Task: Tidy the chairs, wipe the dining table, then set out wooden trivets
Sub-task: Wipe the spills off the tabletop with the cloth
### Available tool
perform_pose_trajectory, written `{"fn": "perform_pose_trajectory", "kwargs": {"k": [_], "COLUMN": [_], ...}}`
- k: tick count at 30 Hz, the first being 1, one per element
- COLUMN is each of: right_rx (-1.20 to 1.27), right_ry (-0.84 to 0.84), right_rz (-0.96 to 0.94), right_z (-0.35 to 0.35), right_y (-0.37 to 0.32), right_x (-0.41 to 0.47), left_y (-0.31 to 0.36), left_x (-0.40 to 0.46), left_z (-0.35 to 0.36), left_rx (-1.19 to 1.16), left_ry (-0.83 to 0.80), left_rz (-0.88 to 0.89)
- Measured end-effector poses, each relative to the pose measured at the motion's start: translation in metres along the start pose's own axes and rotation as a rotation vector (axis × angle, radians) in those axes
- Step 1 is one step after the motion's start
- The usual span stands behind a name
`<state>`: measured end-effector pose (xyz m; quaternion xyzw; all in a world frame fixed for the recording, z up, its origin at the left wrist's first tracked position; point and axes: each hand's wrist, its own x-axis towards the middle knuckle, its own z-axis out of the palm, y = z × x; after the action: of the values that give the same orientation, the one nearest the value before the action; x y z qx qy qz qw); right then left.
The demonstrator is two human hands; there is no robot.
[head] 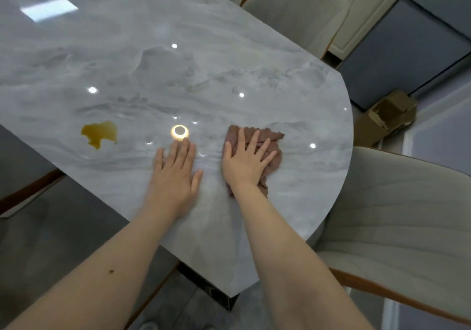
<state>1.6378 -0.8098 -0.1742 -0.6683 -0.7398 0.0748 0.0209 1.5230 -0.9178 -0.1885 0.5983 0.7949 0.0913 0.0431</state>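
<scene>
Flat, R hand (246, 162) on crumpled brown cloth (267, 148), glossy marble table (153, 62)

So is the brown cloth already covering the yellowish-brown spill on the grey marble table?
No, the brown cloth lies under the right hand, well apart from the yellowish-brown spill.

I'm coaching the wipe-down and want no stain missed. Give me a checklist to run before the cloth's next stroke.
1. Right hand flat on brown cloth: ok.
2. Left hand braced on table, off the cloth: ok.
3. Yellow-brown spill wiped: not ok, it lies left of both hands.
4. Path from cloth to spill: not ok, left hand in between.
5. Cloth damp: cannot tell.
</scene>
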Motion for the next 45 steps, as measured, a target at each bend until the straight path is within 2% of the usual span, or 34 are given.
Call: {"fn": "perform_pose_trajectory", "kwargs": {"k": [3, 6, 11, 13, 16, 18, 20, 23, 26, 28, 31, 33, 36, 38, 42, 45], "right_rx": [-0.005, 0.006, -0.034, -0.047, -0.026, -0.025, -0.024, -0.039, -0.056, -0.055, -0.051, -0.038, -0.035, -0.049, -0.043, -0.093], "right_ry": [0.014, 0.009, -0.021, 0.004, -0.001, 0.0, 0.026, -0.027, -0.074, -0.061, -0.035, -0.04, -0.037, -0.02, -0.032, -0.085], "right_rz": [-0.232, -0.36, -0.218, -0.143, -0.096, -0.176, -0.334, -0.493, -0.441, -0.346, -0.218, -0.205, -0.319, -0.423, -0.556, -0.474], "right_z": [0.005, 0.003, -0.012, -0.013, -0.01, -0.004, 0.002, -0.001, -0.014, -0.019, -0.013, -0.005, 0.003, 0.006, 0.0, -0.011], "right_y": [-0.012, 0.022, 0.096, 0.089, 0.043, 0.01, -0.001, 0.039, 0.095, 0.103, 0.068, 0.032, -0.018, -0.024, 0.034, 0.108], "right_x": [-0.029, -0.072, -0.051, -0.018, 0.025, 0.024, -0.006, -0.063, -0.063, -0.035, 0.013, 0.037, 0.039, 0.014, -0.06, -0.073], "left_y": [0.0, 0.0, -0.001, -0.001, 0.0, 0.0, 0.002, 0.001, 0.001, 0.001, -0.001, 0.0, 0.0, 0.002, 0.001, 0.001], "left_x": [-0.002, -0.004, -0.003, -0.003, -0.003, -0.003, -0.003, -0.004, -0.004, -0.004, -0.004, -0.003, -0.003, -0.002, -0.003, -0.004], "left_z": [-0.003, -0.006, -0.004, -0.002, -0.001, -0.003, -0.006, -0.007, -0.006, -0.005, -0.003, -0.002, -0.002, -0.003, -0.005, -0.003], "left_rx": [-0.031, -0.028, -0.028, -0.018, -0.013, -0.027, -0.036, -0.033, -0.031, -0.024, -0.008, -0.007, -0.038, -0.053, -0.033, -0.038], "left_ry": [0.006, -0.002, -0.009, -0.003, 0.008, 0.015, 0.006, -0.003, -0.022, -0.018, -0.02, -0.017, 0.001, 0.005, 0.009, 0.009], "left_rz": [0.009, 0.009, 0.005, 0.004, 0.0, 0.004, 0.008, 0.005, -0.006, -0.006, -0.011, -0.015, -0.009, -0.006, -0.009, -0.014]}}
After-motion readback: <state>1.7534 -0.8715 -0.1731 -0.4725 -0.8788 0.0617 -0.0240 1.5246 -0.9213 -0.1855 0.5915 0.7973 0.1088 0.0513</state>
